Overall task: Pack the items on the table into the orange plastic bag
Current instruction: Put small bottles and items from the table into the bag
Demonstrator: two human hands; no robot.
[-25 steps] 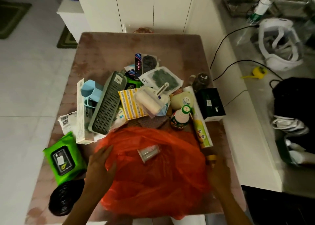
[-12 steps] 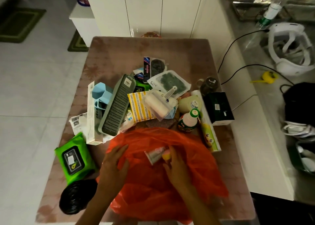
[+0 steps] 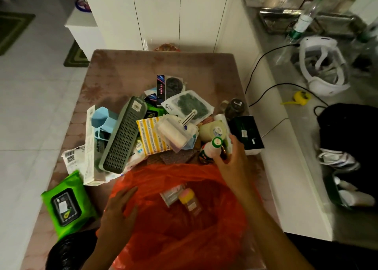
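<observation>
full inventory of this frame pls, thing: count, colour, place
orange plastic bag: 1, orange, near table edge, open
yellow-capped bottle: 1, clear, in bag
clear packet: 1, in bag beside it
wet wipes pack: 1, green, table near-left
slotted basket: 1, grey-green, on pile
striped packet: 1, yellow-white, pile centre
green-capped bottle: 1, white, at right hand
black box: 1, table right
left hand: on bag rim
right hand: reaching the green-capped bottle; grip unclear

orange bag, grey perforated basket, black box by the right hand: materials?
Orange bag: thin plastic film, translucent and crinkled, contents showing through. Grey perforated basket: looks like rigid moulded plastic, matte, an even grid of holes. Black box: probably printed cardboard, with sharp edges and a white sticker; finish too dim to judge.
</observation>
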